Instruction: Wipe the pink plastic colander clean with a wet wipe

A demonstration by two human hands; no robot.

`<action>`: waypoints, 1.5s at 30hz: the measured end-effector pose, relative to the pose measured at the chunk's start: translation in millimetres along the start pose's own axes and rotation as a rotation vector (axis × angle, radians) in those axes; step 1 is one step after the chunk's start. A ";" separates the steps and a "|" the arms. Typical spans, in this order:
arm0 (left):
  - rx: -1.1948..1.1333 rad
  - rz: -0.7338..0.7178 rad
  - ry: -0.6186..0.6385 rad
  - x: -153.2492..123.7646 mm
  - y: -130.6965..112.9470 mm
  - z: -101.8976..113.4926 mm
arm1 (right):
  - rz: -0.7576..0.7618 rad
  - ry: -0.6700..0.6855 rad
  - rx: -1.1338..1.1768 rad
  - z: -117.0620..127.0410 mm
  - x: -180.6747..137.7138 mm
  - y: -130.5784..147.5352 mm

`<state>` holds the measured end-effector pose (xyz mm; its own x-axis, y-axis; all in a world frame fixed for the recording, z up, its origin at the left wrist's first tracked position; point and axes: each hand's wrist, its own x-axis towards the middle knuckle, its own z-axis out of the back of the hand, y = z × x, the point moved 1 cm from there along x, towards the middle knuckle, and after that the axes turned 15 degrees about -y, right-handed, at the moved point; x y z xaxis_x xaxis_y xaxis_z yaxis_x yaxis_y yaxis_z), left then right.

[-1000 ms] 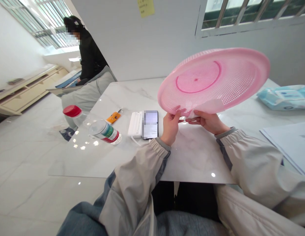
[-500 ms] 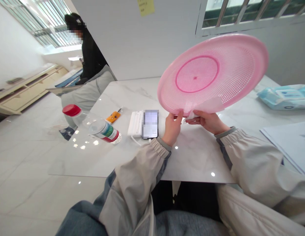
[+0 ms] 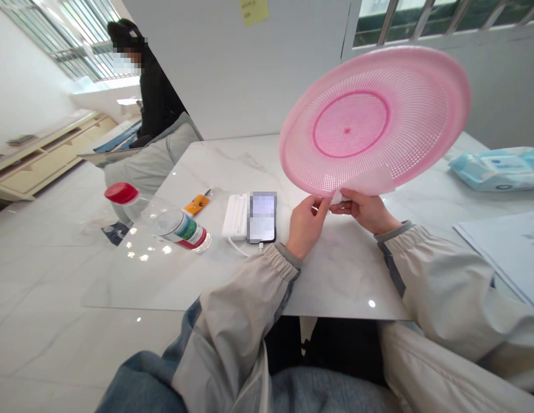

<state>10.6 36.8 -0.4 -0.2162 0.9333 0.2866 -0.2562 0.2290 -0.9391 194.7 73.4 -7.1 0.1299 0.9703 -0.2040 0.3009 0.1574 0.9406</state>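
Note:
A round pink plastic strainer basket is held up tilted above the table, its meshed inside facing me. My left hand is closed at its lower rim, thumb and fingers pinching the edge. Just to the right, my right hand is closed on a white wipe, pressing it against the same rim. Part of the wipe spreads flat over the lower mesh. The fingertips behind the rim are partly hidden.
Left on the white marble-look table are a phone, a white power bank, an orange tag and a red-capped bottle. A wipes pack and papers lie right. A person sits beyond.
My left hand has shifted right along the rim, closer to my right hand. The basket has risen slightly, and the wipe has moved a little up with it.

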 end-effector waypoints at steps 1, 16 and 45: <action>-0.027 -0.049 -0.024 -0.6 -0.2 -0.1 | -0.001 -0.010 -0.018 -0.1 -0.5 -0.3; -0.110 -0.288 -0.086 -2.8 1.5 -2.1 | -0.003 -0.031 -0.090 -1.8 -7.6 2.5; -0.114 -0.210 -0.049 -3.5 -7.5 1.8 | -0.135 0.343 -0.217 -2.0 -16.7 1.1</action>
<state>11.6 31.3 6.0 -0.2153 0.8481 0.4842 -0.1932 0.4490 -0.8724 191.0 57.7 -2.1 -0.2294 0.9375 -0.2616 0.0827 0.2866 0.9545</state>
